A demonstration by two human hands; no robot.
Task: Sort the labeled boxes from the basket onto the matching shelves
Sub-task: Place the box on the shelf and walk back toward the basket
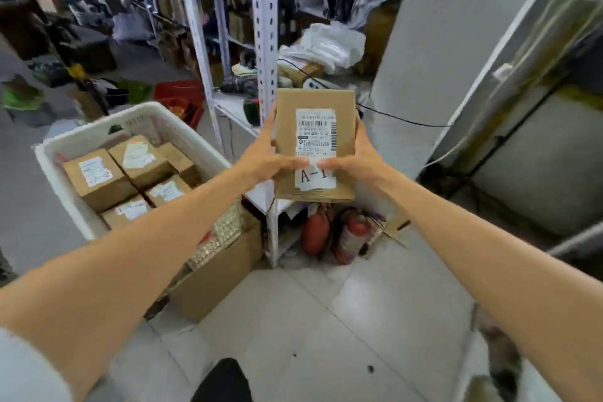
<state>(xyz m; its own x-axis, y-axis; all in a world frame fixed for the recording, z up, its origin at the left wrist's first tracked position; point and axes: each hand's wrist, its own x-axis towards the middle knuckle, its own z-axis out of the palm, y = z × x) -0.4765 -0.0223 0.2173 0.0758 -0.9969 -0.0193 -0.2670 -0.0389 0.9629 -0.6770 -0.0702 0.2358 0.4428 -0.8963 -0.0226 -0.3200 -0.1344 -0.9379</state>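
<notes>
The left grip (261, 161) and right grip (359, 160) each clasp a side of the box (315, 99) marked A-1, held upright; the basket (98, 129) of other boxes (98, 181) stands left.

Open tiled floor (326, 320) lies in front, hemmed left by the white basket (137, 114) and a cardboard carton (222, 271), right by a grey pillar (440, 42). Straight ahead a perforated shelf post (266, 26) rises just behind the held box (315, 140). A drill (238, 86) and cable (391, 117) clutter the low shelf (233, 106), with two fire extinguishers (315, 232) underneath.
</notes>
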